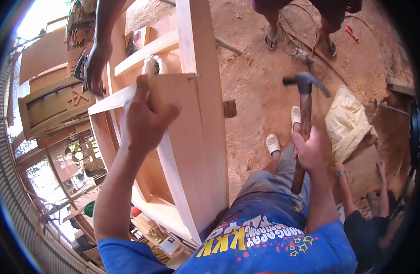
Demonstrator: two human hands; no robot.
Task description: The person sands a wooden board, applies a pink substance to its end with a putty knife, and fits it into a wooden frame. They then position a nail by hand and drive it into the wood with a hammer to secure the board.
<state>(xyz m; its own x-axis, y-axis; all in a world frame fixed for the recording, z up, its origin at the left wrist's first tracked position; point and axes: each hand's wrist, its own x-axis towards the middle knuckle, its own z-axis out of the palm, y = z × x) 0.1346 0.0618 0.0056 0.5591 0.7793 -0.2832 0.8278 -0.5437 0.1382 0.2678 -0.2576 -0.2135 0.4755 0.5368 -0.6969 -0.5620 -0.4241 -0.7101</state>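
Note:
In the head view my right hand [309,148] is wrapped round the wooden handle of a claw hammer [305,86], whose metal head points away from me. My left hand [146,114] rests on a pale wooden piece [173,98] of a large wooden frame [203,132], its thumb and fingers spread over the board. Just beyond it, a nail [196,76] lies or sticks out at the board's far edge; which of the two I cannot tell. The hammer is held apart from the wood, to its right.
Another person's arm [100,59] reaches to the frame's left side. A person's sandalled feet [271,36] stand beyond, near a cable [306,27]. A yellowish sack [349,121] lies at right, with another person [370,228] below it. Carved wooden panels [55,100] stand at left.

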